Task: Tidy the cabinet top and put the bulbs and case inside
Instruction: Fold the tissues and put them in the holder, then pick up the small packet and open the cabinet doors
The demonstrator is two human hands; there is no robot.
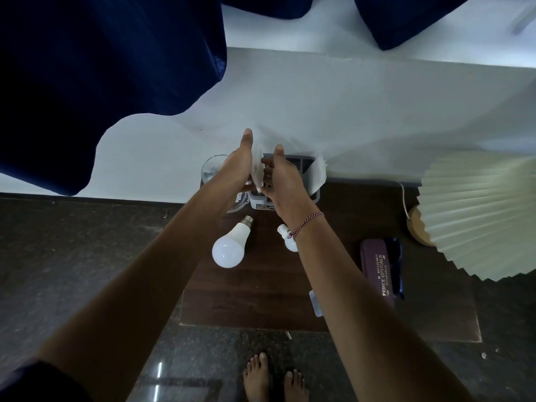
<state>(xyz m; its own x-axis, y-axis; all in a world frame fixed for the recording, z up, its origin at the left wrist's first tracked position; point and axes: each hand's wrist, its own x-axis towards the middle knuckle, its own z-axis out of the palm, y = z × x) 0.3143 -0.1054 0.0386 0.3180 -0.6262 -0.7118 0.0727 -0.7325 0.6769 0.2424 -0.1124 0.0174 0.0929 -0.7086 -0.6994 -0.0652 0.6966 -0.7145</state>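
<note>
Two white bulbs lie on the dark wooden cabinet top [261, 300]: a large bulb [230, 246] at the left, and a small bulb [287, 237] partly hidden under my right wrist. A purple spectacle case [378, 274] lies at the right, beside the lamp. My left hand [239, 166] and my right hand [280, 181] are raised together over a grey compartment organiser [307, 166] at the back. Between them they hold a pale, thin paper or plastic sheet [258, 169]. How the fingers grip it is hidden.
A glass bowl [213, 168] stands left of the organiser. A pleated lamp shade [478, 213] on a wooden base [417, 227] fills the right. Dark blue curtains [101, 82] hang at the upper left. A small clear packet [316, 303] lies near the case. My bare feet [274, 378] stand on polished stone floor.
</note>
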